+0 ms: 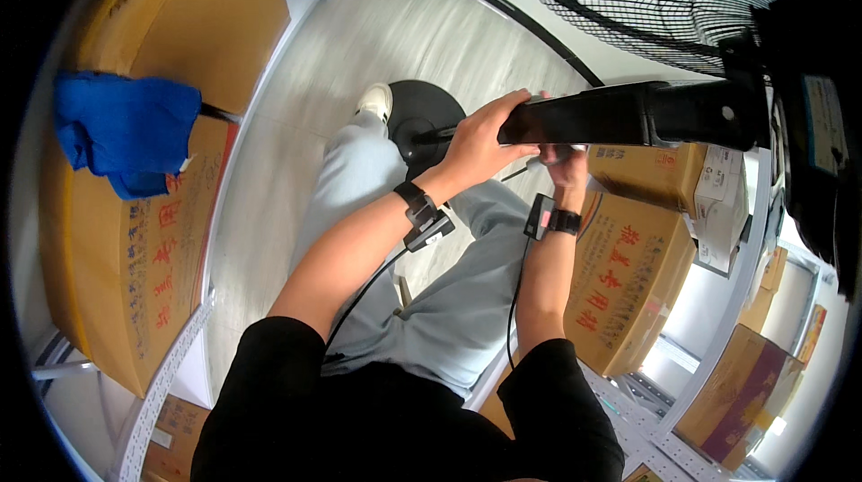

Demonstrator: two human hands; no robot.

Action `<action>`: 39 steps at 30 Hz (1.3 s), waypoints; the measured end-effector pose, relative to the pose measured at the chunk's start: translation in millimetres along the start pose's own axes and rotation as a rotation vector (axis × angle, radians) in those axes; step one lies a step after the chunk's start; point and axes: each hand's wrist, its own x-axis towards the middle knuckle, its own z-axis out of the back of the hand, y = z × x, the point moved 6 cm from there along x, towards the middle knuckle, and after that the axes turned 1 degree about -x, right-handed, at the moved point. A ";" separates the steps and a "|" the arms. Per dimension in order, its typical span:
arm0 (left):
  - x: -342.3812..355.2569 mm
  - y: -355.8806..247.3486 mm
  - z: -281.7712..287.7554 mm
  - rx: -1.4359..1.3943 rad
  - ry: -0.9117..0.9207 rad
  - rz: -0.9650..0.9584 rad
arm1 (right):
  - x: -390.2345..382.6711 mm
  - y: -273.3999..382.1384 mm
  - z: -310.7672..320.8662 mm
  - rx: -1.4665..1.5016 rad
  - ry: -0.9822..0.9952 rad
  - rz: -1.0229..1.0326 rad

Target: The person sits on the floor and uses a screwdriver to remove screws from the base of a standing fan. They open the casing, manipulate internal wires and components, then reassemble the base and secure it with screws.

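A black stand fan rises from its round base [415, 98] on the floor toward me. My left hand [485, 143] is closed around the lower end of the fan's black neck [620, 116], its thumb along the near side. Just below the neck is my right hand [567, 168], partly hidden by it. Its fingers are closed on a grey, rounded handle with a thin dark shaft [515, 174], which looks like a screwdriver. The shaft points left and down. Whether its tip touches anything I cannot tell. Both wrists wear black straps with small boxes and cables.
The fan's wire cage [646, 6] fills the upper right. Brown cartons [628, 276] stand on shelving to my right, beside white boxes [718, 204]. At left, more cartons [162, 258] bear a blue cloth [130, 127]. My shoe [375, 103] is beside the base.
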 end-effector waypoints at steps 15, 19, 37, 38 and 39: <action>23.9 -50.7 -6.1 0.213 0.053 -0.019 | 4.8 52.4 -32.0 -0.241 0.057 0.147; 23.5 -60.9 -17.0 0.145 0.098 0.089 | -7.2 64.3 -35.7 -0.265 0.014 0.098; 28.8 -89.5 -34.2 0.633 0.286 0.048 | -31.9 80.6 -41.4 -0.214 -0.034 0.095; 27.9 -91.7 -30.9 0.661 0.282 0.043 | -30.4 79.0 -43.7 -0.210 -0.028 0.099; 28.7 -93.5 -29.5 0.689 0.279 0.037 | -28.9 78.1 -45.2 -0.207 -0.022 0.104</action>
